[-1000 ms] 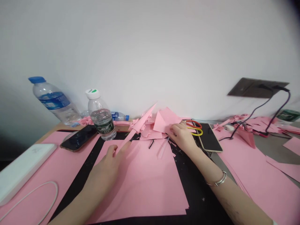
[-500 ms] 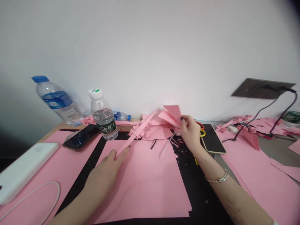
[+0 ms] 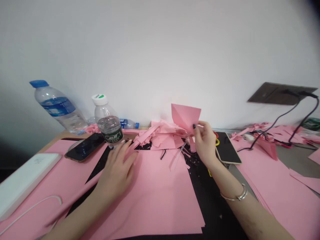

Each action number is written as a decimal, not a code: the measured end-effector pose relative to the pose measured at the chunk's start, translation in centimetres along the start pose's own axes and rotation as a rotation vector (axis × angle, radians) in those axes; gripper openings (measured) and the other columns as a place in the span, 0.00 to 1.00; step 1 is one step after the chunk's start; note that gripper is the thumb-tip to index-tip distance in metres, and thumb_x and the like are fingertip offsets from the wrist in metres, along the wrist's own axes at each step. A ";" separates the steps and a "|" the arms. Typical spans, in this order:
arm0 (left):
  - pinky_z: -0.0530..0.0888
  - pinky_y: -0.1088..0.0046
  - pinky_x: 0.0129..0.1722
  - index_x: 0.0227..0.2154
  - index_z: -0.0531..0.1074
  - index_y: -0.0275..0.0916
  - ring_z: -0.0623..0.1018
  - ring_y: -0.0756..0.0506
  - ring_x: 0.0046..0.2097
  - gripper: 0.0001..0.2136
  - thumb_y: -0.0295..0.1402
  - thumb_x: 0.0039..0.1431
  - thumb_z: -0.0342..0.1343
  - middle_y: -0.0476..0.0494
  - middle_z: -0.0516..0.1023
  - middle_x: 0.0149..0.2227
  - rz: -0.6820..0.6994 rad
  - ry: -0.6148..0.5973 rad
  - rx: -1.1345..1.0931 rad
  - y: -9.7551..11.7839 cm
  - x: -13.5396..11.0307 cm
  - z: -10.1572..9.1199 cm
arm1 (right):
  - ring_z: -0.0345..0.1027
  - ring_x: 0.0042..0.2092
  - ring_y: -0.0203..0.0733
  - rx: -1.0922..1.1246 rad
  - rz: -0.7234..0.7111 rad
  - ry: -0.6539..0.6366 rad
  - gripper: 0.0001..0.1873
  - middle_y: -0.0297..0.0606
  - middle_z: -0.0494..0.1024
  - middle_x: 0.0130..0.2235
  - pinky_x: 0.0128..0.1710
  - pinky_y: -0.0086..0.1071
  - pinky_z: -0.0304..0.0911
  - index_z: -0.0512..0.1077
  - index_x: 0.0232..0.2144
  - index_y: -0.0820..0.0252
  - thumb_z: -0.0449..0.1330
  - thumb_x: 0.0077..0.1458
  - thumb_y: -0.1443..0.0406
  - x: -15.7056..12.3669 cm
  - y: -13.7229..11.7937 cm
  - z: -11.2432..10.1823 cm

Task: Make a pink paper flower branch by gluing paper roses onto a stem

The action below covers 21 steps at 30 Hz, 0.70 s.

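Note:
My left hand [image 3: 117,171] lies palm down, fingers stretched forward, over a long rolled tube of pink paper [image 3: 75,196]. The tube runs from the lower left under the hand toward the scrap pile. My right hand [image 3: 205,143] pinches a creased piece of pink paper [image 3: 186,115], raised upright against the wall. Below it, a heap of pink paper scraps [image 3: 167,140] sits at the back of the desk. A large pink sheet [image 3: 160,193] lies flat between my hands on a black mat [image 3: 215,203].
At left stand a white-capped water bottle [image 3: 110,128] and a blue-capped bottle [image 3: 61,108], near a phone [image 3: 86,146] and a white power strip-like block [image 3: 27,183]. Beside my right hand lie scissors [image 3: 217,141] and a tablet-like device [image 3: 228,148]. Cables hang from a wall socket [image 3: 277,93].
My left hand has loosened from the tube, which has shifted toward the lower left under my wrist. The paper in my right hand has been raised and turned more toward me.

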State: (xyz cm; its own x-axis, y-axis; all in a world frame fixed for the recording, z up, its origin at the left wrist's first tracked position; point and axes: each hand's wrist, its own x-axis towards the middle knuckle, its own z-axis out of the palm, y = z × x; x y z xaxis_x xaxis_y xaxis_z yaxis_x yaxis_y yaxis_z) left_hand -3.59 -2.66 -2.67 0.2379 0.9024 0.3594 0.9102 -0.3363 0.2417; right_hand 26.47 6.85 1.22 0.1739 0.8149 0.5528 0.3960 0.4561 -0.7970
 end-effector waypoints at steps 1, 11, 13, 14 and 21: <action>0.56 0.42 0.66 0.53 0.73 0.36 0.54 0.31 0.70 0.17 0.30 0.64 0.47 0.30 0.59 0.68 -0.001 0.015 -0.142 0.7 0.3 -0.1 | 0.69 0.27 0.40 -0.038 -0.011 -0.010 0.08 0.30 0.73 0.25 0.30 0.33 0.64 0.67 0.41 0.55 0.58 0.60 0.61 -0.8 -0.2 0.4; 0.77 0.55 0.52 0.52 0.73 0.43 0.73 0.34 0.60 0.17 0.42 0.63 0.56 0.40 0.76 0.58 -0.555 -0.352 -1.706 5.6 4.9 1.0 | 0.70 0.28 0.43 0.036 0.042 -0.253 0.02 0.34 0.75 0.25 0.30 0.33 0.65 0.72 0.32 0.53 0.60 0.56 0.63 -4.9 -1.7 1.8; 0.78 0.55 0.51 0.51 0.74 0.42 0.75 0.34 0.58 0.16 0.39 0.62 0.58 0.39 0.78 0.54 -0.607 -0.369 -1.711 5.5 5.0 1.2 | 0.70 0.28 0.42 0.127 0.124 -0.194 0.04 0.33 0.75 0.25 0.30 0.33 0.65 0.72 0.33 0.53 0.58 0.58 0.61 -4.7 -1.4 1.9; 0.78 0.56 0.49 0.51 0.74 0.42 0.76 0.35 0.56 0.16 0.40 0.62 0.58 0.38 0.79 0.53 -0.623 -0.393 -1.696 5.4 4.9 1.2 | 0.70 0.28 0.42 0.172 0.164 -0.163 0.05 0.33 0.75 0.26 0.30 0.33 0.66 0.72 0.35 0.54 0.58 0.58 0.61 -4.6 -1.2 2.0; 0.80 0.66 0.38 0.45 0.75 0.37 0.84 0.42 0.37 0.16 0.45 0.62 0.58 0.38 0.83 0.39 -0.685 -0.504 -1.533 4.3 4.4 1.0 | 0.60 0.20 0.32 0.388 0.345 0.007 0.07 0.27 0.70 0.21 0.19 0.26 0.59 0.70 0.29 0.57 0.64 0.52 0.61 -2.9 -0.2 1.0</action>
State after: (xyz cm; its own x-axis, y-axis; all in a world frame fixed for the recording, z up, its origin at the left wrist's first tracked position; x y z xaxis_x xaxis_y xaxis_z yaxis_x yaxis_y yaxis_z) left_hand 1.73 0.08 -0.91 0.3252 0.8659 -0.3800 -0.1607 0.4466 0.8802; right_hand 25.02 4.73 -0.49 0.2421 0.9396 0.2421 -0.0487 0.2610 -0.9641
